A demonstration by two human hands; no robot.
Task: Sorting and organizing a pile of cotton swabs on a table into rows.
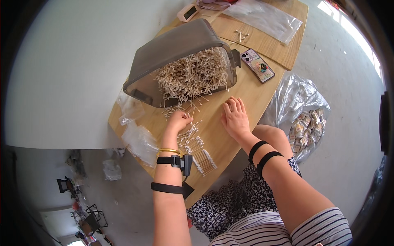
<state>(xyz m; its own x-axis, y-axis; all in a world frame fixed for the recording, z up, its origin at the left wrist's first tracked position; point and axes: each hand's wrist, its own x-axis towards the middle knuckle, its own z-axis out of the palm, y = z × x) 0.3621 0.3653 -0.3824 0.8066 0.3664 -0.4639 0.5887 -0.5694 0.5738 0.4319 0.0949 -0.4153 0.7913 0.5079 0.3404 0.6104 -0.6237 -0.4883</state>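
A grey translucent plastic bin (164, 47) lies on its side on the wooden table, its mouth toward me. Cotton swabs (193, 76) fill it in a tangled heap and spill over its lower rim. Just in front of the spill, my left hand (179, 121) is closed, fingertips pinched on cotton swabs; how many is hidden. Beside that hand, more loose swabs lead down to a neat row of swabs (203, 158) laid side by side. My right hand (235, 119) rests palm down on the table to the right, fingers stretched out, holding nothing.
Clear plastic bags (140, 143) lie at the table's left edge. A phone (257, 65) is right of the bin; a large clear bag (266, 18) and a small pink device (188, 13) sit at the back. On the floor at right stands a bag of small packs (305, 129).
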